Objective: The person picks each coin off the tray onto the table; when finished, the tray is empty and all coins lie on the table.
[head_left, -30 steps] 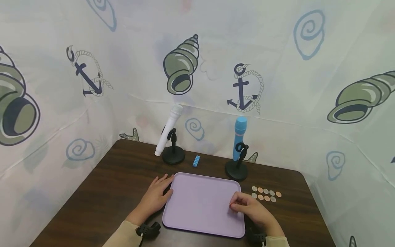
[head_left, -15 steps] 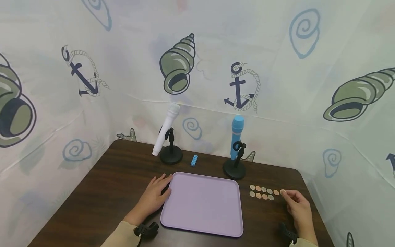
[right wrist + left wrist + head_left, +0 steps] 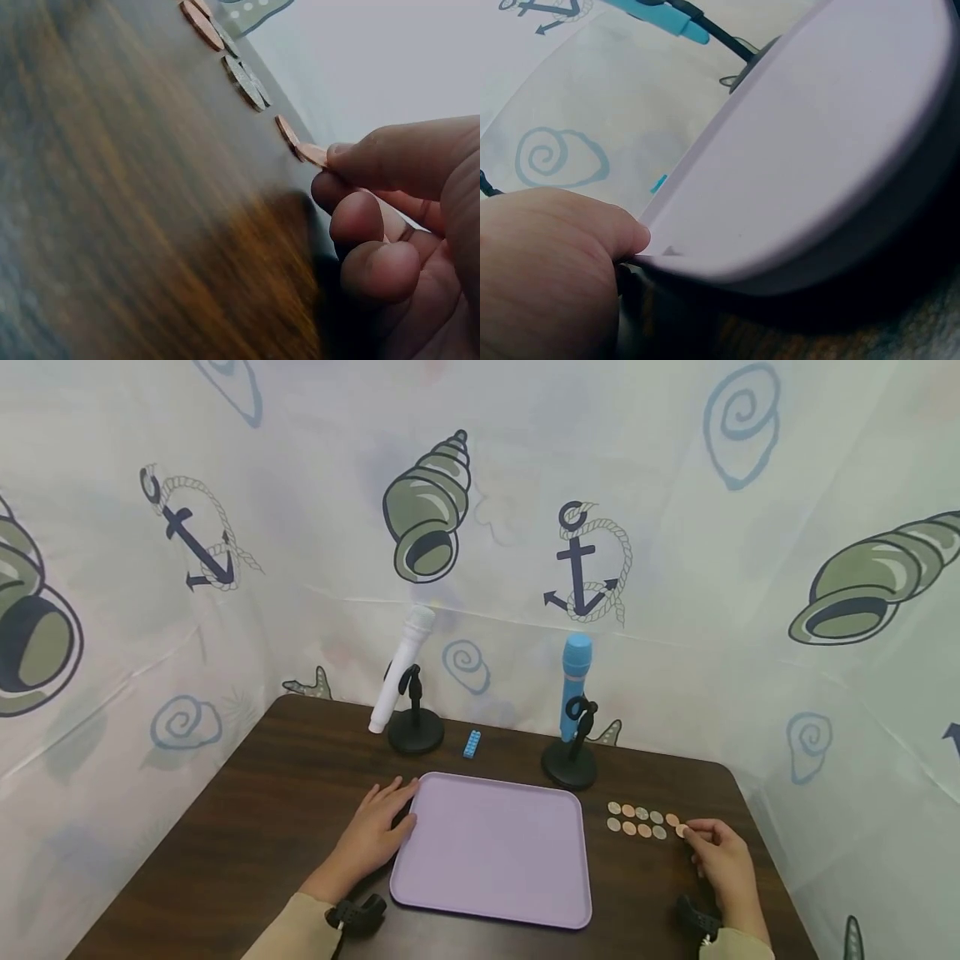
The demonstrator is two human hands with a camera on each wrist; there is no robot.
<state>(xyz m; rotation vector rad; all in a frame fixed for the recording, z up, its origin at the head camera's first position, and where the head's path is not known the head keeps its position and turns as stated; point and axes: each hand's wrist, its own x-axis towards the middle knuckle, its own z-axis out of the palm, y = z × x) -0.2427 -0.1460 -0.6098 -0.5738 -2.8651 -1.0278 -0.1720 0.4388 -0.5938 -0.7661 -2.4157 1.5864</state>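
My right hand (image 3: 722, 858) pinches a copper-coloured coin (image 3: 313, 154) between thumb and fingertips, at the right end of two short rows of coins (image 3: 629, 828). In the right wrist view the pinched coin overlaps the edge of another copper coin (image 3: 287, 135), while silver coins (image 3: 244, 83) lie farther along. My left hand (image 3: 372, 831) rests at the left edge of a lilac tray (image 3: 491, 852), fingers extended along its upper left corner. The left wrist view has the thumb (image 3: 634, 234) right at the tray's rim. Nothing lies in the tray.
Behind the tray, a white microphone (image 3: 401, 668) leans in a black stand (image 3: 416, 731), and a blue microphone (image 3: 574, 681) in another black stand (image 3: 570, 764). A small blue toy brick (image 3: 472, 744) lies between them. A shell-and-anchor patterned cloth (image 3: 510, 485) hangs behind the dark wooden table (image 3: 247, 843).
My right hand has moved right, from over the tray to the end of the coin rows, then slightly toward the lower row with the coin. The left hand stays at the tray's edge.
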